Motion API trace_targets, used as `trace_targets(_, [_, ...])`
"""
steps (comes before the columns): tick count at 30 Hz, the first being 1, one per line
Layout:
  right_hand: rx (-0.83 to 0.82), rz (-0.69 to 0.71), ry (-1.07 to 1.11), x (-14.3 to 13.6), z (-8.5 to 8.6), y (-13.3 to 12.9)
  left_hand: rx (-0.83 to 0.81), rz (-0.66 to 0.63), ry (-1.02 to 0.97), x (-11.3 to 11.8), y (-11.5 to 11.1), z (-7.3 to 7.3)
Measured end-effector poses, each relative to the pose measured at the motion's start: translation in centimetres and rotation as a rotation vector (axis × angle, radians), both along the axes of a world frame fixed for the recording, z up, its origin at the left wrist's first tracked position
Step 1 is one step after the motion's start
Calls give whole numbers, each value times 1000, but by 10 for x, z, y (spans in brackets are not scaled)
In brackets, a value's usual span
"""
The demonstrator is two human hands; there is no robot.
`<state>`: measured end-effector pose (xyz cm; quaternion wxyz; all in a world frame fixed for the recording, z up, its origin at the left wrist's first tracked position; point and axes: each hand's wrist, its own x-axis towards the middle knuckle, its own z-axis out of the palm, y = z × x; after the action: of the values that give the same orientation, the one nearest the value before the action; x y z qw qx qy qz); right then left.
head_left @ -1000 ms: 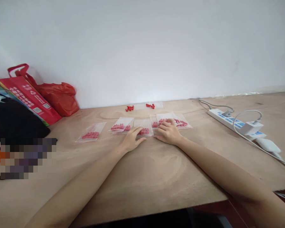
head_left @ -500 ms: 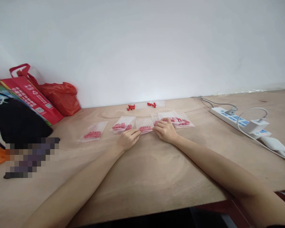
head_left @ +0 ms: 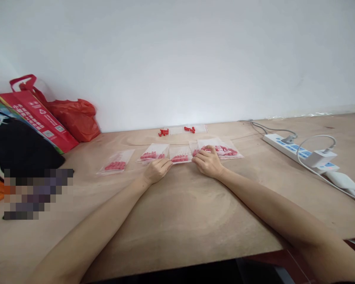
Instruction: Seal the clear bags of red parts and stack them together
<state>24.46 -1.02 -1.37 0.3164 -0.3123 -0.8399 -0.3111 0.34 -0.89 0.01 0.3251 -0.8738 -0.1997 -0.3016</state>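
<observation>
Between my hands lies a clear zip bag point(head_left: 180, 152) with small red pieces in it. My left hand point(head_left: 156, 170) pinches its near left corner, and my right hand point(head_left: 208, 162) has its fingers closed at the near right corner. Just left of it, partly behind my left hand, are overlapping zip bags point(head_left: 154, 150) of red pieces. Another filled bag point(head_left: 115, 162) lies alone farther left. Beyond my right hand spreads a pile of filled bags point(head_left: 229, 150). The fingertips are small in view, and the exact kind of red piece is unclear.
Loose red pieces point(head_left: 163, 132) and a flat clear bag point(head_left: 177, 129) lie near the wall. A white power strip point(head_left: 284, 146) with plugs and cables is on the right. At left stand a red shopping bag point(head_left: 44, 118), a red plastic bag point(head_left: 79, 118) and a black bag point(head_left: 23, 146).
My left hand has shifted slightly left, and the near edge of the middle bag looks stretched straighter between my hands. The view has tilted a little.
</observation>
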Motion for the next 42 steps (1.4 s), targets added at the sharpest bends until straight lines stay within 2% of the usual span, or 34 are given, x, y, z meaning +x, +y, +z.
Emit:
trace_targets(4, [-9,4,36,-1,1,0,-45,-25,-36,5,-1,1])
trace_targets(8, [-40,22,68,-3,1,0,-109,-55,-74,23,0,-1])
trace_targets(14, [-54,28,59,-6,3,-3,-71,-92,-83,44,4,-5])
trace_targets(22, [18,44,0,-11,5,-5,8,-83,-46,43,2,-1])
trace_targets(34, [27,46,-40,-14,6,-5,88,-52,71,45,1,1])
trace_targets(42, [-5,24,24,-4,4,-2,93,-21,51,26,2,4])
